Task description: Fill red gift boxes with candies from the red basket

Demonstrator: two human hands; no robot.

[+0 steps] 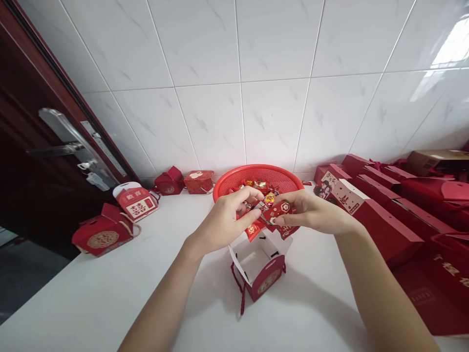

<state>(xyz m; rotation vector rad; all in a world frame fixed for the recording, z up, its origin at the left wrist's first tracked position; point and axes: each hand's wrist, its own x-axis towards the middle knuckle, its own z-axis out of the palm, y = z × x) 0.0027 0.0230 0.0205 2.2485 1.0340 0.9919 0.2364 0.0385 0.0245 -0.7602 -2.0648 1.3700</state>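
My right hand [315, 210] grips red candy packets [281, 209] printed with white flowers, its thumb across their front. My left hand [230, 215] is closed with thumb and fingers on the left end of the same bunch; how many packets each hand has is hard to tell. Another red wrapper with gold print [252, 231] hangs just under the left fingers. Below both hands stands an open red gift box [266, 281] with a white inside and dark red cord handles. Behind the hands is a red plastic basket [223, 183] holding assorted wrapped sweets, partly hidden by my fingers.
Closed red gift boxes stand at the left, one with a gold round emblem [102, 239], and one with white lettering [139, 205]. Two small red boxes [199, 182] sit by the tiled wall. Many red boxes [381, 220] crowd the right side. A door handle [73, 146] is far left.
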